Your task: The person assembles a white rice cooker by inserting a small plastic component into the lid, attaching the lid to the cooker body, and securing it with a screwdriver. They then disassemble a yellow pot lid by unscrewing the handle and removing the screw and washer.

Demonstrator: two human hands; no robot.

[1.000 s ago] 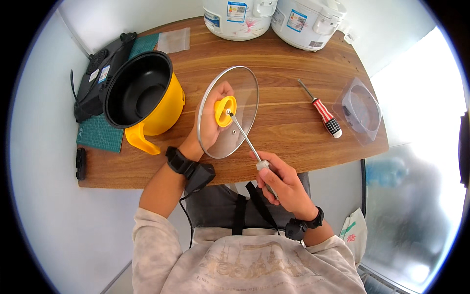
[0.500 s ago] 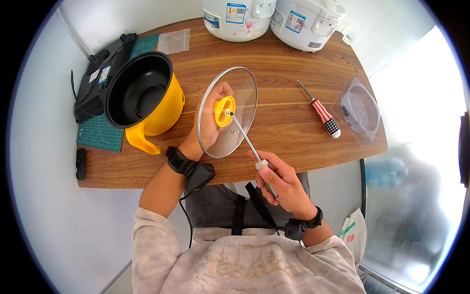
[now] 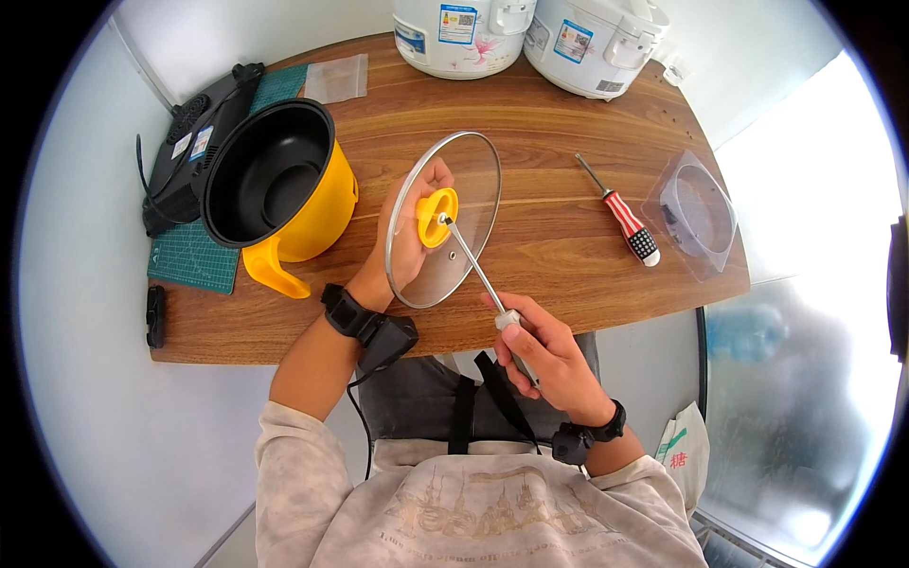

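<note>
Above the table's front half, my left hand point(image 3: 405, 248) holds a round glass lid point(image 3: 473, 180) with a metal rim, tilted nearly upright. Its fingers lie behind the glass, around the yellow lid knob point(image 3: 436, 232). My right hand point(image 3: 547, 355) is wrapped round the handle of a screwdriver point(image 3: 478, 268) with a long metal shaft. The screwdriver's tip meets the screw at the knob's centre, on the side of the glass facing my right hand. Left of the lid stands a yellow pot point(image 3: 327, 213) with a black inside and a yellow handle.
A second screwdriver point(image 3: 625, 225) with a striped handle lies right, beside a clear plastic package point(image 3: 696, 213). Two white rice cookers point(image 3: 464, 52) stand at the back. A black appliance point(image 3: 194, 156) rests on a green cutting mat point(image 3: 194, 260) at left, near a clear bag point(image 3: 336, 79).
The lid and my left hand have shifted very slightly right and down. The screwdriver tip stays at the knob's screw; my right hand has hardly moved.
</note>
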